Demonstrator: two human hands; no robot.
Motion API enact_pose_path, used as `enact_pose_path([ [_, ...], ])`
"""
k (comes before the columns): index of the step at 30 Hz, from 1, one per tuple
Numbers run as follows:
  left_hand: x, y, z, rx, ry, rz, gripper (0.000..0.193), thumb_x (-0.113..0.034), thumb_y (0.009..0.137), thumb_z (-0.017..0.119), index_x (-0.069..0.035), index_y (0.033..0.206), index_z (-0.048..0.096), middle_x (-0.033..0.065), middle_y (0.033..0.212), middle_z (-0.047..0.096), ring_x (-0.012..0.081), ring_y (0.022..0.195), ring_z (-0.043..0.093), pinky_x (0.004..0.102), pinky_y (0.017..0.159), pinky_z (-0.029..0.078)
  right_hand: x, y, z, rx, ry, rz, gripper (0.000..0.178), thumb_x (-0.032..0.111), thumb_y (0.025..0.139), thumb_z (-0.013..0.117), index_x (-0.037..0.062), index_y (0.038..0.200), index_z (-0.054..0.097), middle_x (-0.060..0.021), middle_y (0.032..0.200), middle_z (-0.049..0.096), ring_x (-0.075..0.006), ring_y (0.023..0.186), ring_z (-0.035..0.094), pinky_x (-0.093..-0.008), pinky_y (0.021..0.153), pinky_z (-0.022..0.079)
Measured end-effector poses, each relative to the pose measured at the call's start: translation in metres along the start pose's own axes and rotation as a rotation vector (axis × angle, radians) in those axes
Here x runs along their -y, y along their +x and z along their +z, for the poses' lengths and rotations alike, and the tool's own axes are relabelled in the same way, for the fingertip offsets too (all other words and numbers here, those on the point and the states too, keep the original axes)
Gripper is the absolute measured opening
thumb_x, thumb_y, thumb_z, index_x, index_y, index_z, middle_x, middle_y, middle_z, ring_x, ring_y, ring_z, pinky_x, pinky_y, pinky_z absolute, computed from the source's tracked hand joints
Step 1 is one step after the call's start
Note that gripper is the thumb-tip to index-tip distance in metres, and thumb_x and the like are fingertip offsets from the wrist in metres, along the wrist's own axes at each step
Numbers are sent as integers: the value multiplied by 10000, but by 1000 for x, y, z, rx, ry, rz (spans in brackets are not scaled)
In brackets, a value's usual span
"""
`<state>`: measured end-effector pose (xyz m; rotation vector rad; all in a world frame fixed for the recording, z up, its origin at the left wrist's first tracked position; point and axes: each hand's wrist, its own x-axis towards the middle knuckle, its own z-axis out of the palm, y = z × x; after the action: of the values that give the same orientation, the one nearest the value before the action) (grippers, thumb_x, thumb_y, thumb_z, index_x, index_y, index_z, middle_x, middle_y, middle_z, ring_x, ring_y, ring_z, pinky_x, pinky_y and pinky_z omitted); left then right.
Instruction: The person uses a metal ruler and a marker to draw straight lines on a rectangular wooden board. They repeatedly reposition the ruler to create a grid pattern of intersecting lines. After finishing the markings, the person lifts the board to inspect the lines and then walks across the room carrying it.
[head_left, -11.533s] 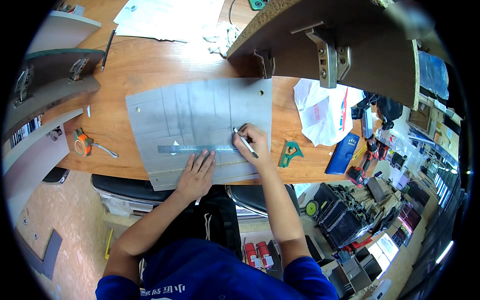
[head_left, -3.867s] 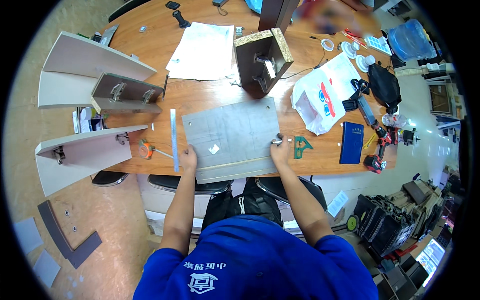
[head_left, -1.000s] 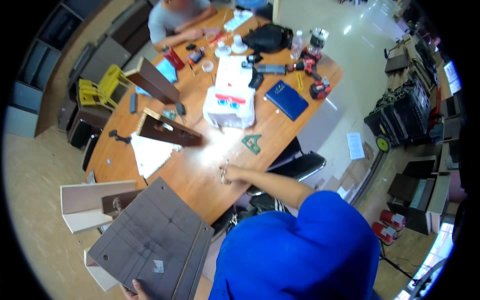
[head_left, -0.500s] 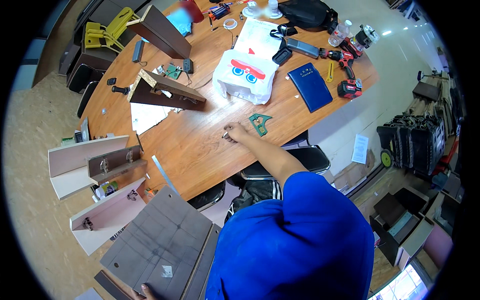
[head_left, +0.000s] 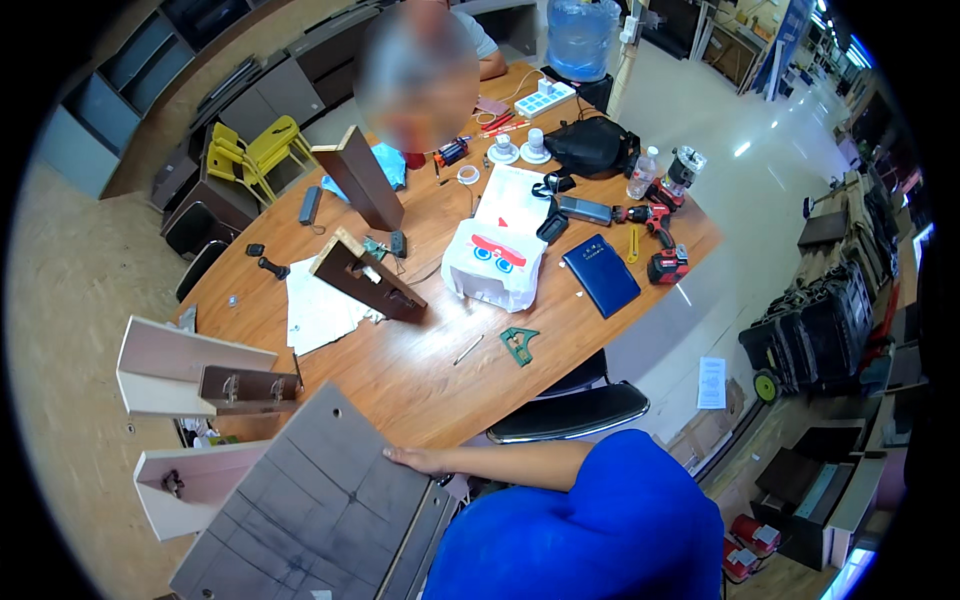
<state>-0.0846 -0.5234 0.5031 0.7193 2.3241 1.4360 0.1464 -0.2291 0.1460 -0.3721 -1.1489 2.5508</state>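
Note:
A large grey panel [head_left: 310, 490], with drawn lines, dark smudges and small round holes near its corners, stands tilted at the lower left in front of me. My right hand [head_left: 418, 459] grips its upper right edge; some of the fingers are hidden behind the board. My left hand is out of the picture. On the wooden table [head_left: 400, 400] lies a thin pen-like stick [head_left: 468, 349], with a green combination square [head_left: 519, 346] to its right.
Brown L-shaped board pieces [head_left: 370, 280] and pale panels with hinges [head_left: 180, 375] stand at the left. A plastic bag [head_left: 494, 268], blue notebook [head_left: 601, 276] and red cordless drill [head_left: 655, 235] lie farther back. Black chairs [head_left: 575, 410] line the near edge. A person [head_left: 487, 50] sits across.
My right hand has let go of the pen-like stick and come back to the panel's edge. The panel has shifted up in view. My left hand has gone out of sight.

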Motion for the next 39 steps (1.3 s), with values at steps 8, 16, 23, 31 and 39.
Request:
enact_pose_path([
  [8,83,39,-7,163,-280,-107,608,-260,1030,602,58,1511,410,210,1449,546,307,1284,562,429,1095,447,23,-5,49,-329,67,216,689,558,1077,445,32,1521,478,-173,1465,576,-274,1301,592,-416,1089,488],
  [16,212,76,-1,355,-404,-249,492,-212,1074,524,82,1466,480,204,1415,597,297,1246,604,370,1085,450,-21,-74,89,-621,58,411,610,492,1096,422,44,1497,519,-187,1461,587,-275,1284,620,-407,1063,512],
  [23,211,101,32,515,-405,-230,472,-261,1077,558,85,1397,547,171,1351,640,237,1191,621,333,1047,464,-24,-116,104,-837,109,294,604,481,1081,475,17,1461,546,-183,1398,638,-278,1241,649,-419,1020,540],
  [31,203,120,101,739,-262,-177,467,-257,1062,565,64,1401,558,125,1328,650,205,1197,610,327,1069,435,-14,-179,108,-1005,144,154,555,463,1064,524,54,1435,576,-140,1365,657,-249,1189,658,-391,1010,530],
  [39,152,83,181,821,-225,-23,408,-191,1044,598,46,1375,574,102,1276,671,168,1122,626,309,1021,468,13,-260,86,-1107,165,67,539,450,1069,499,26,1381,618,-152,1321,681,-251,1191,667,-393,1000,536],
])
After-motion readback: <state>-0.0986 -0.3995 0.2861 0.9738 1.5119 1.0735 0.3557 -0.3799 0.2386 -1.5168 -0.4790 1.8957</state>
